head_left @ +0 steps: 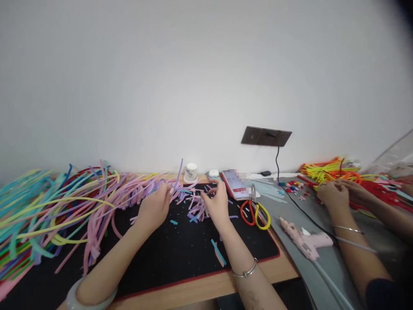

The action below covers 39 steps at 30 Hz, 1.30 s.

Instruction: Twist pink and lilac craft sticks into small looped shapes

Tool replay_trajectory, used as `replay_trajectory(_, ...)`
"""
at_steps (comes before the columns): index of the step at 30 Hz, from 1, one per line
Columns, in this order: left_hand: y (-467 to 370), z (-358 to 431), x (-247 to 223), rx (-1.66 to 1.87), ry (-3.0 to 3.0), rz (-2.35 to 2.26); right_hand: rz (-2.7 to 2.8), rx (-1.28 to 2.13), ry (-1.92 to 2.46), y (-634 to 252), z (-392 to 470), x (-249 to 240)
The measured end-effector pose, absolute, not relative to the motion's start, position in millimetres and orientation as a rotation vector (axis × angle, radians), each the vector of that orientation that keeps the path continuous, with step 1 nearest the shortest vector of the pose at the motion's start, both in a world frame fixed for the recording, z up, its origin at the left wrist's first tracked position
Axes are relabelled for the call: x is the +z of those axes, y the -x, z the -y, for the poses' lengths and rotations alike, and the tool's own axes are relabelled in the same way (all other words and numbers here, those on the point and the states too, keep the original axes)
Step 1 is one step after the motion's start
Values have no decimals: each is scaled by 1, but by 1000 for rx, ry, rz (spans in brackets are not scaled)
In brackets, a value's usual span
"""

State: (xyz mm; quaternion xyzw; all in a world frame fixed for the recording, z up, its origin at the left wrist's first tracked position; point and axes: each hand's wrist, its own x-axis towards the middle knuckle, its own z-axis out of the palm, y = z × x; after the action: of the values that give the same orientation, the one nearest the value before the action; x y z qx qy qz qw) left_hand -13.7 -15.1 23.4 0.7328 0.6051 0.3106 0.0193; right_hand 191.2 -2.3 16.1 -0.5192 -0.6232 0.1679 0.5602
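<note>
Fingers pinched together, my left hand [156, 207] grips a purple-blue pipe cleaner, one end of which sticks up [180, 172]. My right hand [217, 204] is a little to the right, thumb and index finger apart. Its fingertips are close to a thin blue pipe-cleaner strip running across from the left hand; I cannot make out any contact. Below and between both hands lies a heap of short cut pipe-cleaner pieces [197, 209], purple, pink and blue, on a black mat [180, 254] with a red edge.
Long pipe cleaners [97, 202] are piled at left. Behind the mat stand a white cup [190, 173] and a phone [235, 185]. Red-and-yellow-handled scissors [254, 214] lie right, beyond them a pink glue gun [306, 241] with a cord. Another person's hands [338, 198] work at far right.
</note>
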Motion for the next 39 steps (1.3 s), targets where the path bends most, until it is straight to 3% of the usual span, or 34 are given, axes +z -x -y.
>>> replay_trajectory(4, 14, 20, 33, 1182, -2077, -1586, 1509, 804, 1205, -188, 1, 14)
replay_trajectory(9, 10, 30, 43, 899, -1717, -961, 1560, 1252, 802, -174, 18, 27)
replay_trajectory(16, 5, 32, 34, 524, -1253, -673, 1720, 1095, 727, -177, 31, 40)
replay_trajectory(28, -1, 31, 31, 598, -1207, -710, 1847, 897, 790, -177, 21, 28)
replay_trajectory(39, 0, 29, 35, 612, -1199, -718, 1858, 989, 894, -179, 23, 32)
